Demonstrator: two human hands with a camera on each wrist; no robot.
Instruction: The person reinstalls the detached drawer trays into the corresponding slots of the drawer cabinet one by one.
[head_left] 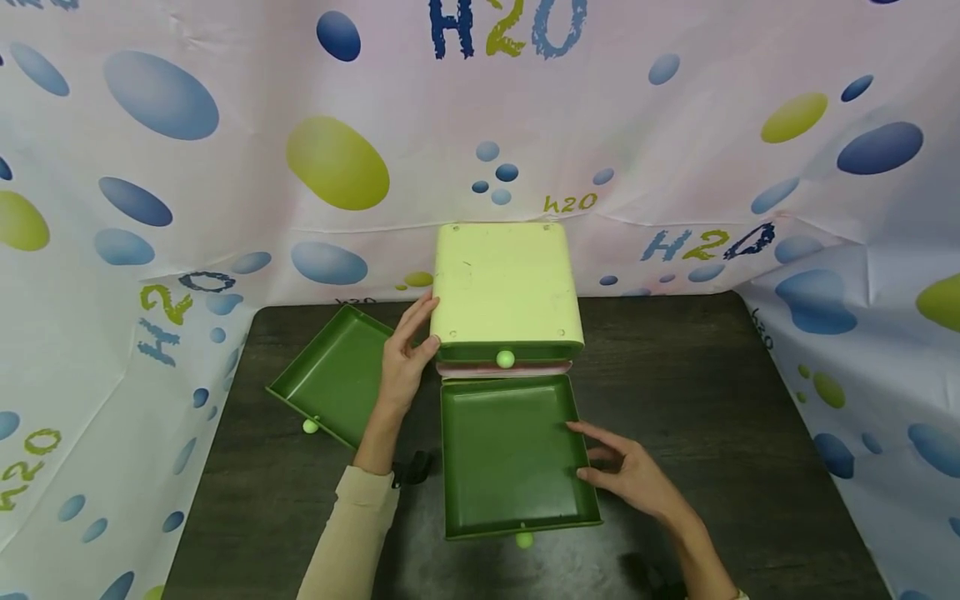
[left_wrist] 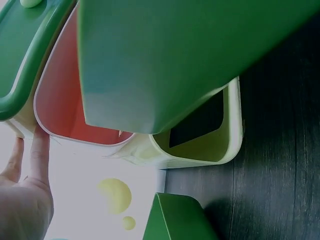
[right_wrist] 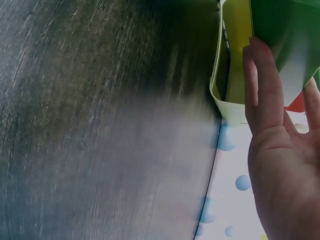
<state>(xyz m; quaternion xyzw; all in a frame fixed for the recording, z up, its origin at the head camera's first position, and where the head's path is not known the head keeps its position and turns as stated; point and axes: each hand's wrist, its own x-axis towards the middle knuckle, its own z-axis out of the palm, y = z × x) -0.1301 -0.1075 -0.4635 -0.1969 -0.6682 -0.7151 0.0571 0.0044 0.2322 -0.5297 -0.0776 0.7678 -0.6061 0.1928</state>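
Gripping the near drawer [head_left: 510, 458] by its right side before the cabinet [head_left: 506, 279], which the left hand [head_left: 405, 358] touches with extended fingers, the right hand [head_left: 630, 475] has work seemingly part-done: top drawer [head_left: 472, 353] in, near drawer and desk-lying drawer [head_left: 337, 375] out.

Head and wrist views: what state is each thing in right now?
Cabinet: upright
Top drawer: closed
Middle compartment: open, partly hidden
Bottom compartment: open, no drawer visible inside
Front drawer: empty, extending in front of the cabinet
Left drawer: out, angled on the table, visible part empty
Left grip: fingers extended, touching the cabinet's left side
Right grip: holding the front drawer's right side
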